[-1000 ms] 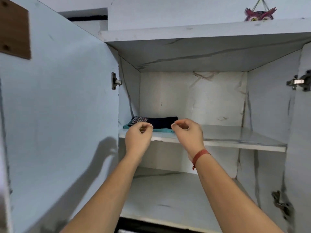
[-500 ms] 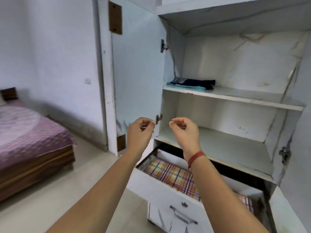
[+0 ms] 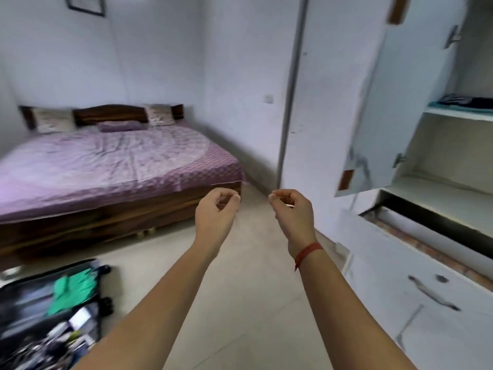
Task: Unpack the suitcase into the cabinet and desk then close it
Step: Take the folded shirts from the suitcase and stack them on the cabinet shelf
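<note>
The black suitcase (image 3: pixel 24 297) lies open on the floor at the lower left, with a green garment (image 3: pixel 73 289) and blurred small items inside. At the right stands the white cabinet (image 3: pixel 450 193) with its door (image 3: pixel 386 116) swung open. Folded dark and teal clothes (image 3: pixel 464 102) lie on its upper shelf. My left hand (image 3: pixel 216 209) and right hand (image 3: pixel 292 212) are raised side by side over the floor. On each, the fingers are curled with fingertips against the thumb, and neither holds anything.
An open white drawer (image 3: pixel 426 279) sticks out below the cabinet shelves at the right. A wooden bed (image 3: pixel 106 161) with a purple cover fills the left and middle of the room. Bare tiled floor (image 3: pixel 253 276) runs between bed, suitcase and cabinet.
My view has swung left from the cabinet shelf toward the bed and suitcase. Both hands came away from the folded clothes on the shelf and stayed curled and empty.
</note>
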